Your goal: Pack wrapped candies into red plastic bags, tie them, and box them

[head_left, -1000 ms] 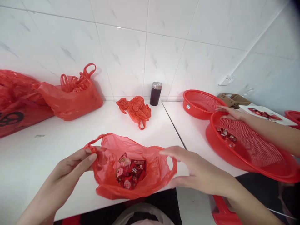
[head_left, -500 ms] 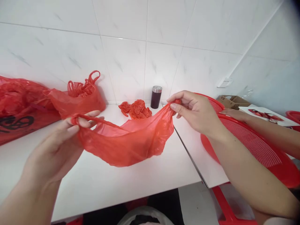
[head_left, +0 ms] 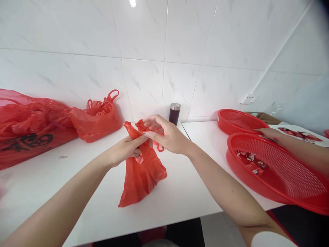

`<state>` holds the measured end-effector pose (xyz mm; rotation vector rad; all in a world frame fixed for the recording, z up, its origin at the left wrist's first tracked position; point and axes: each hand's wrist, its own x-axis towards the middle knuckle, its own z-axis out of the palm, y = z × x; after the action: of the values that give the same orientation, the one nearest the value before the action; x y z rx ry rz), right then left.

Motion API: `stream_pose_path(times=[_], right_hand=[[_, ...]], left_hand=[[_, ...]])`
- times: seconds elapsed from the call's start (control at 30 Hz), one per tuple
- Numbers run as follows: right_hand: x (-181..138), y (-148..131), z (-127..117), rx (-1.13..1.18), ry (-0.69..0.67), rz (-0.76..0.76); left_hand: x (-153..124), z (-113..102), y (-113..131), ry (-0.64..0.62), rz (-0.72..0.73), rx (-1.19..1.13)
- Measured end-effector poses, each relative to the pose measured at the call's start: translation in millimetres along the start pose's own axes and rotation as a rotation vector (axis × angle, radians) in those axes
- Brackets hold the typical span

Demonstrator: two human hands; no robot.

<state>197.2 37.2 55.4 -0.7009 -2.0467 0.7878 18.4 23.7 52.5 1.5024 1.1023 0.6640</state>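
Observation:
My left hand (head_left: pixel 131 148) is closed around the upper part of a thin red plastic bag (head_left: pixel 146 173). The bag hangs gathered and creased below that grip, its lower edge close to the white table. One tip of it pokes up above my left fingers. My right hand (head_left: pixel 166 134) is beside the left, fingers curved and apart, thumb tip meeting the left thumb at the bag's top. Behind my hands lies more crumpled red plastic, largely hidden. A red loop (head_left: pixel 160 148) shows under my right fingers; I cannot tell which bag it belongs to.
A dark tumbler (head_left: pixel 174 115) stands by the tiled wall. Stuffed red bags (head_left: pixel 96 121) and a large red sack (head_left: pixel 31 132) line the left. At right are two red baskets (head_left: pixel 253 193), the nearer holding small packets (head_left: pixel 253 161); another person's arm (head_left: pixel 295 145) reaches over them.
The bag was stretched wide between my two hands. Now my hands have come together and it hangs from my left hand. The view has shifted, showing packets in the near basket.

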Motion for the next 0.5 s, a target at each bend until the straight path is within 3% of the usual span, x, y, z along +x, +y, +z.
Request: stream_pose_path(times=[0.13,0.23,0.3,0.37,0.43,0.5], right_hand=[[-17,20,4,0.110,-0.035,0.126],[-34,-2,9,0.181,0.128,0.050],[-44,-22,12,0.260,0.061,-0.045],[-48,-34,14,0.322,-0.036,-0.127],[-46,-28,18,0.338,0.030,-0.117],[-40,-6,26,0.303,0.112,0.014]], left_hand=[[-4,-10,-10,-0.072,-0.024,-0.080],[-8,-18,-15,-0.147,0.047,-0.132],[-12,-22,-14,-0.226,0.119,-0.106],[-16,-24,-11,-0.278,0.184,0.025],[-20,-22,-9,-0.245,0.220,0.215],[-20,-14,-11,-0.139,0.238,0.411]])
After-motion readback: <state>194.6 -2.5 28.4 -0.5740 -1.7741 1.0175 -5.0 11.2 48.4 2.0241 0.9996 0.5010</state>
